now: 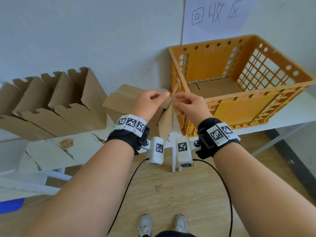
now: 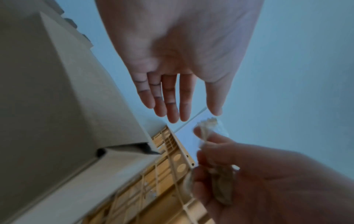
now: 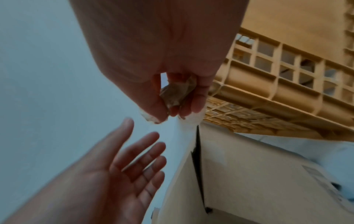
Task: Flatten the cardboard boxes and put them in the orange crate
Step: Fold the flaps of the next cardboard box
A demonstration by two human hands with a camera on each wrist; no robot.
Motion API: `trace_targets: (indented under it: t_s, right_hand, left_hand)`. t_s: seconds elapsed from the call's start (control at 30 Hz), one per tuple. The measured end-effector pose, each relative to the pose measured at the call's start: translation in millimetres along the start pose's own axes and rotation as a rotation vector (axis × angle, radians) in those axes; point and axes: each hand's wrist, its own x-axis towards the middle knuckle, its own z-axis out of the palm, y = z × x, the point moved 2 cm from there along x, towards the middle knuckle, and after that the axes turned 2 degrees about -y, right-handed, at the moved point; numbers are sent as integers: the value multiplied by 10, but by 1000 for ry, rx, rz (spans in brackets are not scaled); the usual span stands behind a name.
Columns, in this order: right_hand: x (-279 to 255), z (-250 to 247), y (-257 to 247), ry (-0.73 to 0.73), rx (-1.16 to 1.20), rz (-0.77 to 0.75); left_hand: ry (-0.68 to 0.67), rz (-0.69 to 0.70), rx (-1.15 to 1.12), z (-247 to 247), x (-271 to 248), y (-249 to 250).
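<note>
A closed cardboard box (image 1: 118,101) stands on the white table (image 1: 51,156), just left of the orange crate (image 1: 239,108). Both hands hover over the box's right top corner. My right hand (image 1: 177,100) pinches a crumpled wad of peeled brown tape (image 1: 174,94), seen between its fingers in the right wrist view as the tape (image 3: 176,92). My left hand (image 1: 162,95) is beside it, fingers straight and holding nothing, its fingertips (image 2: 173,116) a little short of the tape (image 2: 209,122). Flat cardboard (image 1: 217,89) lies on the crate's bottom.
A row of several open-topped cardboard boxes (image 1: 51,100) leans along the wall on the left of the table. A scrap of brown tape (image 1: 66,143) lies on the tabletop. A paper sign (image 1: 215,16) hangs above the crate. Wooden floor and my shoes are below.
</note>
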Motion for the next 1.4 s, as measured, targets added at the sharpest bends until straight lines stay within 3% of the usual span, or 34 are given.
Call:
trace_targets:
  t_s: [0.3, 0.43, 0.63, 0.97, 1.17, 1.4]
  right_hand:
    - [-13, 145, -162, -70, -214, -145]
    - [-30, 155, -169, -68, -259, -161]
    - [4, 116, -93, 94, -260, -108]
    - [31, 214, -102, 73, -317, -161]
    - [28, 240, -127, 27, -330, -178]
    - [7, 385, -261, -135, -85, -68]
  left_hand:
    - [111, -27, -102, -167, -60, 109]
    - [86, -36, -94, -169, -90, 80]
    - [55, -67, -124, -153, -185, -20]
    - [-68, -51, -277, -192, -344, -87]
    - [31, -72, -254, -268, -350, -154]
    - [167, -144, -162, -425, -323, -286]
